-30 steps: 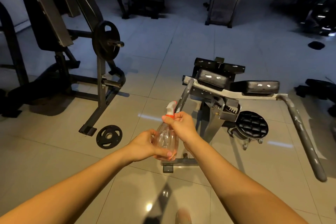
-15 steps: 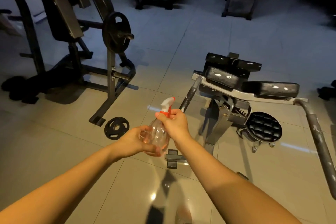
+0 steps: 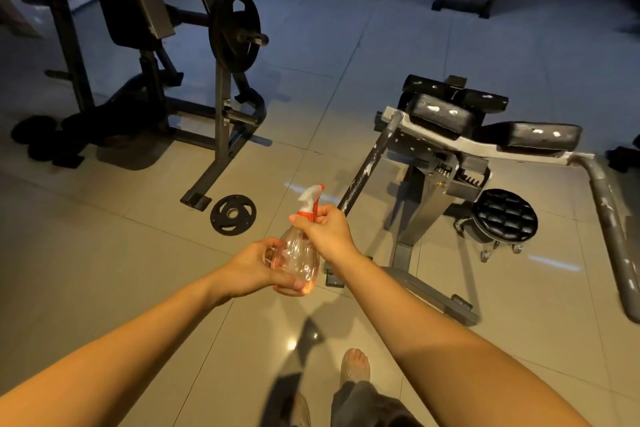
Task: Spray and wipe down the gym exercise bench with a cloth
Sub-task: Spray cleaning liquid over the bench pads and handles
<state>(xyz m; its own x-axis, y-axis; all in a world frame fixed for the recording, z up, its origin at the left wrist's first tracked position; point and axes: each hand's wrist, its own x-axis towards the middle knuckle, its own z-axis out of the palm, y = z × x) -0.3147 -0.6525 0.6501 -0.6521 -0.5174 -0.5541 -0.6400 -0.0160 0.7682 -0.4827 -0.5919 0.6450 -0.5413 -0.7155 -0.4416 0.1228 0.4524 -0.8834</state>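
I hold a clear spray bottle (image 3: 298, 258) with a white and orange trigger head in front of me, over the tiled floor. My left hand (image 3: 258, 269) cups the bottle's body from the left and below. My right hand (image 3: 327, 230) grips the neck just under the trigger head. The exercise bench (image 3: 491, 135) stands ahead to the right, a grey metal frame with black pads that have worn white spots. No cloth is in view.
A round black tufted stool on casters (image 3: 505, 220) sits beside the bench. A plate-loaded machine (image 3: 221, 87) stands to the left, with a loose weight plate (image 3: 233, 214) on the floor near its foot. Long grey bench arm (image 3: 609, 229) reaches toward me at right.
The view has drifted down and closer, so the bench and machine sit higher in frame and my feet show. Both hands keep their hold on the bottle.
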